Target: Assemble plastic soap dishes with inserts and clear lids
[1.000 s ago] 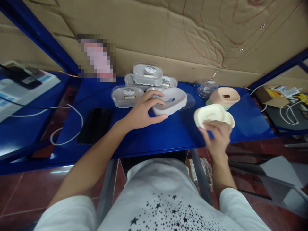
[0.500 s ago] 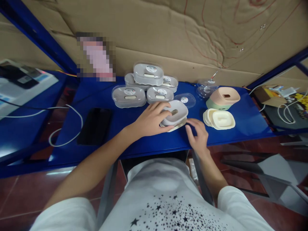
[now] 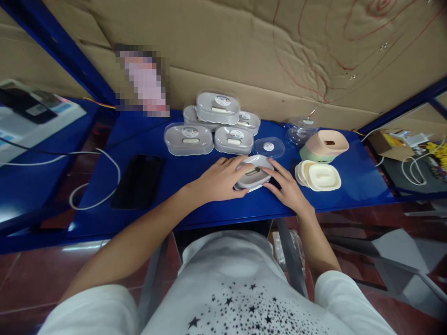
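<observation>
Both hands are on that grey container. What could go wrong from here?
The grey container might tilt if the left hand and right hand press unevenly. The right hand could knock the overlapping cream pieces if it swings outward. The top clear-covered box rests on others, so it may slide if bumped.

Creased brown cardboard [image 3: 230, 51] walls off the back at twelve o'clock, marked with thin red rings and lines [image 3: 382, 5] toward one, between a slanting blue post [image 3: 66, 58] at ten and a blue bar [image 3: 401, 105] between two and three. Below it spreads a glossy blue surface [image 3: 363, 179], with a second blue surface [image 3: 31, 190] at nine, across a gap. Dark red floor tiles [image 3: 28, 284] with pale joints show at eight, where light glares white, and grey panels [image 3: 408, 251] stand near four
</observation>
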The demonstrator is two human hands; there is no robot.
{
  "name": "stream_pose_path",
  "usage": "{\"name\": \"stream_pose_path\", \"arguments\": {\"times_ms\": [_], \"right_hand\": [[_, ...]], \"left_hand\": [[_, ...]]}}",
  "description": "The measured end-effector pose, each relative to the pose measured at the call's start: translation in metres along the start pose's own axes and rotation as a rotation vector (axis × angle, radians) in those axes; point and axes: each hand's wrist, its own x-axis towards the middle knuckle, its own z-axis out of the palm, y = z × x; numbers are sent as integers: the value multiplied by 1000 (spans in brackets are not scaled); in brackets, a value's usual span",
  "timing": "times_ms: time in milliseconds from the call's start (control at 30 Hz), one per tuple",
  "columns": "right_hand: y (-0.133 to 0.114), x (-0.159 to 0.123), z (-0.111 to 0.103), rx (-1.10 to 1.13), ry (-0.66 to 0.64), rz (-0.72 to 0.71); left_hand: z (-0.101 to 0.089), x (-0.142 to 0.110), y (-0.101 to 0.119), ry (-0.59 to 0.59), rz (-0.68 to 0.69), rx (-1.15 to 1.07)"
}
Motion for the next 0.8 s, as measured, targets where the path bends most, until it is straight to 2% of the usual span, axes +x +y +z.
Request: {"name": "stream_pose_path", "arguments": {"times_ms": [100,233,333,400,500,600,667,800], "right_hand": [[3,2,4,-4,-15,-1],[3,-6,10,-54,13,-27],[3,-4,4,-104,1,-83],[10,9,-4,-116,15,-80],[29,40,-16,-188,48,33],[49,65,-16,-269,-48,167],[55,68,-12,-276,-108,200],[54,53,-9,-175,-106,176]], "left_hand": [[2,0,-1,-11,6,14],[10,0,0,-9,87,27],[11,0,0,-38,91,-3],[7,-1,-3,-47,64,-38],[-7,-4,-16,-97,1,-127],[-21,-9,-36,-168,-44,-260],[-27,-13,-51,-180,-60,-320],[-28,-19,-73,-142,-79,-326]]}}
